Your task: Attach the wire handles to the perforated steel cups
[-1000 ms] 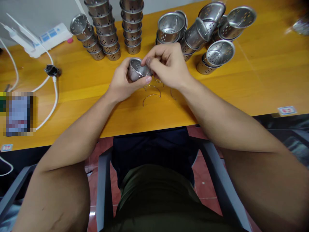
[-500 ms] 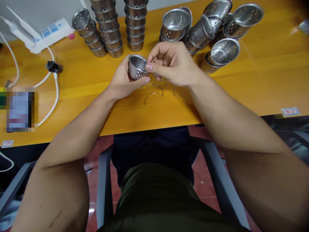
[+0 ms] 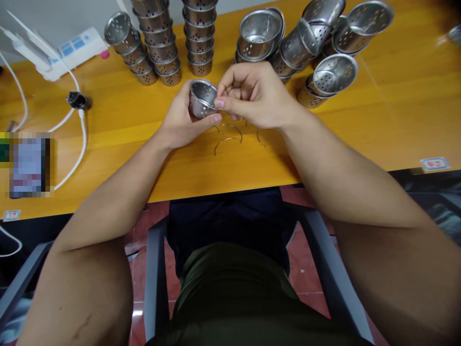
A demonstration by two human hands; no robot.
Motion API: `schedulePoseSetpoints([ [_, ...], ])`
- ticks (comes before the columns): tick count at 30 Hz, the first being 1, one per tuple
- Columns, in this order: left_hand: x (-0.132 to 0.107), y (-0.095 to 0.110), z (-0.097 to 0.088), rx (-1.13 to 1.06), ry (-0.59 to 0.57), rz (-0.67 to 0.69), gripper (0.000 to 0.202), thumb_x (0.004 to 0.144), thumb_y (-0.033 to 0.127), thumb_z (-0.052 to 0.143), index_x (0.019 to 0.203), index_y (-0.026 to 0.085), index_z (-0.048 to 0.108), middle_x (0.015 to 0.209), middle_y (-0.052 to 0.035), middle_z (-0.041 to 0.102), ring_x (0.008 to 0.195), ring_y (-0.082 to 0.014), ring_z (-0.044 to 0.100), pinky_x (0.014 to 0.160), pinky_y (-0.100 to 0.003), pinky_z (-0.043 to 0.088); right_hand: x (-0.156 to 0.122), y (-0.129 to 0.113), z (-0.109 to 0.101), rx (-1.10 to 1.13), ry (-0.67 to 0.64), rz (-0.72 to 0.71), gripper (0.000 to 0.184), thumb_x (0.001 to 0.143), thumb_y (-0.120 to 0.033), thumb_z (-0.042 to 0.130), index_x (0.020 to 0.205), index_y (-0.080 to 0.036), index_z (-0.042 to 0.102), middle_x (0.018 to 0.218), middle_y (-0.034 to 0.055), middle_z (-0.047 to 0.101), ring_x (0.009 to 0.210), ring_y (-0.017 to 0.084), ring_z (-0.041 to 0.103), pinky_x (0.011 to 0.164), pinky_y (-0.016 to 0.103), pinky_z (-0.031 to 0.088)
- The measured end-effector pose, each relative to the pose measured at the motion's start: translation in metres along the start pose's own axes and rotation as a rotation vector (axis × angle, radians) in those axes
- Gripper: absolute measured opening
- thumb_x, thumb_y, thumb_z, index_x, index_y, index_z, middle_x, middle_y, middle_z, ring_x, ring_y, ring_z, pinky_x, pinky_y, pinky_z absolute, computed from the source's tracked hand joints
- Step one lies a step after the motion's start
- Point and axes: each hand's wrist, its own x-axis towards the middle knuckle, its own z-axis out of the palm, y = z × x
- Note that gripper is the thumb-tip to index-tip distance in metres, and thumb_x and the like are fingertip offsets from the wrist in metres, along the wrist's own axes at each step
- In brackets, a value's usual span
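My left hand is wrapped around a small perforated metal strainer cup, its mouth tilted up toward me. At the right side of the cup's rim, my right hand pinches a thin wire handle between thumb and forefinger. Part of that wire crosses the cup's mouth; its end at the fingertips is hidden. Below the hands, several loose curved wires lie on the table, among them a bent wire and another curved wire.
Stacked perforated cups stand at the back left, with another tall stack beside them. More cups are grouped at the back right, some tilted. A power strip, white cable and blurred phone lie left on the wooden table.
The whole view has shifted slightly. Both hands keep the same hold at the cup, with the right fingertips still at its rim.
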Motion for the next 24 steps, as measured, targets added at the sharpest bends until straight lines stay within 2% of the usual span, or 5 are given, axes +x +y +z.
schedulePoseSetpoints([
  [7,0.0,0.009,0.004,-0.027,0.08,-0.047,0.079,0.074,0.071,0.126,0.129,0.038,0.08,0.123,-0.0058,0.088,0.113,-0.042,0.086,0.114,-0.066,0.075,-0.005,-0.001,-0.002,-0.162,0.168,-0.126,0.043,0.099,-0.067,0.117,0.117,-0.037,0.091,0.124,0.0021,0.085,0.073,0.019,0.06,0.069,0.039,0.053],
  [13,-0.003,0.025,-0.004,-0.063,0.034,0.027,0.093,0.064,0.071,0.127,0.14,0.048,0.078,0.138,-0.004,0.088,0.13,-0.0471,0.085,0.122,-0.073,0.072,-0.01,-0.005,0.0,-0.374,0.111,-0.073,0.035,0.107,-0.07,0.108,0.107,-0.039,0.092,0.139,0.0082,0.084,0.122,0.034,0.074,0.087,0.041,0.068],
  [17,-0.011,0.052,-0.004,-0.062,-0.011,0.041,0.101,0.06,0.07,0.127,0.145,0.053,0.076,0.143,-0.0044,0.084,0.144,-0.0501,0.079,0.126,-0.076,0.07,-0.013,-0.013,0.003,-0.39,0.092,-0.061,0.032,0.106,-0.063,0.113,0.104,-0.039,0.091,0.142,0.0084,0.082,0.125,0.036,0.077,0.088,0.042,0.073],
  [20,-0.017,0.064,-0.004,-0.128,-0.043,-0.018,0.109,0.061,0.074,0.127,0.153,0.054,0.072,0.152,-0.0049,0.081,0.148,-0.0488,0.077,0.116,-0.074,0.075,-0.009,-0.009,-0.007,-0.45,0.181,-0.22,0.027,0.111,-0.059,0.111,0.114,-0.038,0.095,0.146,0.0111,0.08,0.128,0.036,0.076,0.095,0.044,0.074],
  [24,-0.018,0.057,-0.01,-0.146,-0.067,-0.077,0.11,0.068,0.095,0.123,0.157,0.055,0.073,0.155,-0.0022,0.082,0.144,-0.0457,0.073,0.107,-0.071,0.075,0.001,-0.002,-0.044,-0.59,0.488,-0.513,0.035,0.123,-0.065,0.1,0.136,-0.033,0.097,0.148,0.0161,0.072,0.139,0.042,0.074,0.113,0.05,0.072],
])
